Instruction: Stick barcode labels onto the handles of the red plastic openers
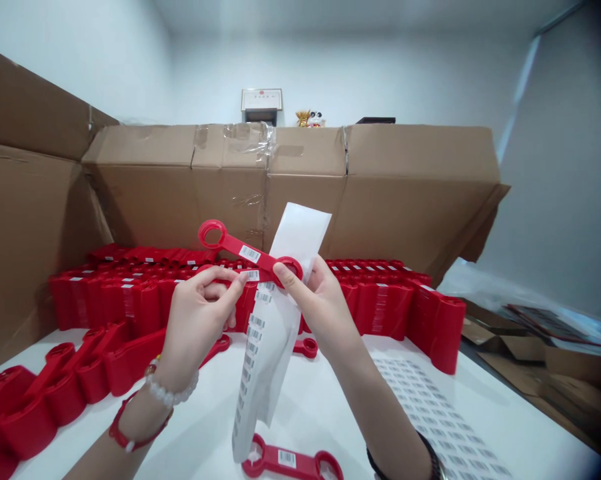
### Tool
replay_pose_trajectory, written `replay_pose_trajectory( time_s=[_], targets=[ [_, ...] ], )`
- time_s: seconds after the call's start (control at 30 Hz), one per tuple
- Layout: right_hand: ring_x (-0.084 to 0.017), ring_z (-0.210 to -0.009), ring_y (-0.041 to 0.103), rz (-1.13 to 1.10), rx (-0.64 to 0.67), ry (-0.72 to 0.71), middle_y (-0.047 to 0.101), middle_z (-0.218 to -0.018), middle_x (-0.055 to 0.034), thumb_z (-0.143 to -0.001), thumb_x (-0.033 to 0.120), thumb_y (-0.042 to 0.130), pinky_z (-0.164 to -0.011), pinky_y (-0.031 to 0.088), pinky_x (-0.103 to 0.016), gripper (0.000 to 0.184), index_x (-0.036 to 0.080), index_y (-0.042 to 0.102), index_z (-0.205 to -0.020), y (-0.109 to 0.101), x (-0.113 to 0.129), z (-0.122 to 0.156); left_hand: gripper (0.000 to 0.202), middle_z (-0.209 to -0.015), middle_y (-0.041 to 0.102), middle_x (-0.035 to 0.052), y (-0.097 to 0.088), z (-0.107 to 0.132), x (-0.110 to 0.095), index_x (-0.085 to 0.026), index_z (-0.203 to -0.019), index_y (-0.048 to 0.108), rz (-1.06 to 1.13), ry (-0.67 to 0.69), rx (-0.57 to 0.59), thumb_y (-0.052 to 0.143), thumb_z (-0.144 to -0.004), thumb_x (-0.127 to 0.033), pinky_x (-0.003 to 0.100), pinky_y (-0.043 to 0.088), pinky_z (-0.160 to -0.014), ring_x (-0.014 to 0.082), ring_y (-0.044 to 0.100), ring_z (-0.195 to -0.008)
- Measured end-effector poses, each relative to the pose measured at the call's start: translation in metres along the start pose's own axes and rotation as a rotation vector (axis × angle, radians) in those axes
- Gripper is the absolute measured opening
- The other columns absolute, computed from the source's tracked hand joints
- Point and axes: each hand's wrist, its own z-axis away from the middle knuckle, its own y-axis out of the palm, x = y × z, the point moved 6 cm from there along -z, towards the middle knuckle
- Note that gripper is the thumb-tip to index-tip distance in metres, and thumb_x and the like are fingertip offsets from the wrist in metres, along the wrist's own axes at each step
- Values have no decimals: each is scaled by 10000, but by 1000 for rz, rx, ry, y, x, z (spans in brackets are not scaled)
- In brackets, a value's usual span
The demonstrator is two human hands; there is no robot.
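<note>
My right hand (325, 300) grips a red plastic piece (235, 245) with a ring at each end and a barcode label on its bar, together with a long strip of barcode labels (275, 333) that hangs down toward the table. A second red piece lies just under the first, partly hidden by my fingers. My left hand (205, 303) is closed in a pinch, thumb and index fingertips at the edge of a small barcode label (251, 275) on that lower piece. Below the strip, another labelled red piece (288, 460) rests on the table.
Red pieces stand in rows (380, 307) along the back, with more lined up at the left (75, 380). A large opened cardboard box (300, 200) walls in the back and left. On the white table (360, 427), a sheet of barcode labels (430, 413) lies at right.
</note>
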Motion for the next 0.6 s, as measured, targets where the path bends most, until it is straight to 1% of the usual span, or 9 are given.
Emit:
replay_pose_trajectory(
  time_s=[0.07, 0.2, 0.3, 0.37, 0.43, 0.5, 0.57, 0.6],
  targets=[
    [-222, -1001, 681, 11, 6, -14, 701, -1050, -44, -827, 445, 743, -763, 581, -305, 363, 217, 579, -1056, 1, 1, 1, 362, -404, 470, -48, 0, 0, -2, -181, -797, 628, 8, 4, -5, 710, -797, -534, 148, 306, -321, 65, 339, -351],
    [-204, -985, 677, 41, 42, -68, 694, -1031, -27, -839, 437, 736, -797, 573, -309, 345, 230, 577, -1064, 1, 2, 1, 403, -405, 469, -49, 1, -1, -2, -170, -690, 510, 12, 25, 2, 692, -822, -505, 140, 257, -341, 50, 335, -347],
    [-198, -982, 674, 51, 44, -83, 693, -1024, -29, -841, 418, 737, -807, 565, -306, 342, 234, 577, -1080, -1, 2, 0, 434, -407, 481, -44, 6, -6, 6, -178, -687, 474, -8, 18, 60, 656, -836, -542, 160, 238, -353, 60, 322, -348],
    [-213, -1004, 671, 68, 37, -74, 694, -1048, -42, -835, 418, 741, -819, 562, -323, 372, 235, 570, -1110, -2, 2, 0, 479, -408, 480, -45, 8, -12, 14, -191, -682, 415, -15, 13, 59, 653, -821, -583, 178, 260, -372, 75, 333, -357],
    [-231, -1048, 659, 94, 25, -71, 685, -1110, -59, -831, 427, 741, -856, 555, -352, 421, 238, 555, -1158, -3, 2, -2, 546, -409, 462, -56, 6, -18, 20, -205, -679, 334, -18, 30, 8, 693, -772, -605, 195, 290, -397, 92, 367, -372],
    [-239, -1069, 652, 110, 5, -72, 676, -1144, -70, -829, 438, 740, -877, 547, -366, 453, 236, 545, -1184, -5, 2, -4, 581, -417, 438, -65, 1, -21, 20, -209, -679, 296, -37, 67, -53, 713, -752, -607, 207, 313, -428, 101, 394, -398],
    [-240, -1052, 657, 105, -31, -67, 681, -1119, -74, -824, 454, 738, -866, 547, -362, 452, 223, 549, -1163, -8, 0, -7, 536, -442, 417, -68, -7, -21, 15, -205, -690, 326, -74, 111, -115, 667, -802, -603, 218, 298, -449, 101, 378, -424],
    [-241, -1049, 657, 96, -54, -64, 683, -1107, -74, -819, 461, 740, -864, 547, -358, 451, 217, 551, -1149, -10, -2, -9, 495, -471, 419, -66, -13, -19, 10, -204, -709, 350, -99, 150, -177, 632, -839, -589, 224, 296, -464, 103, 381, -446]
  ],
)
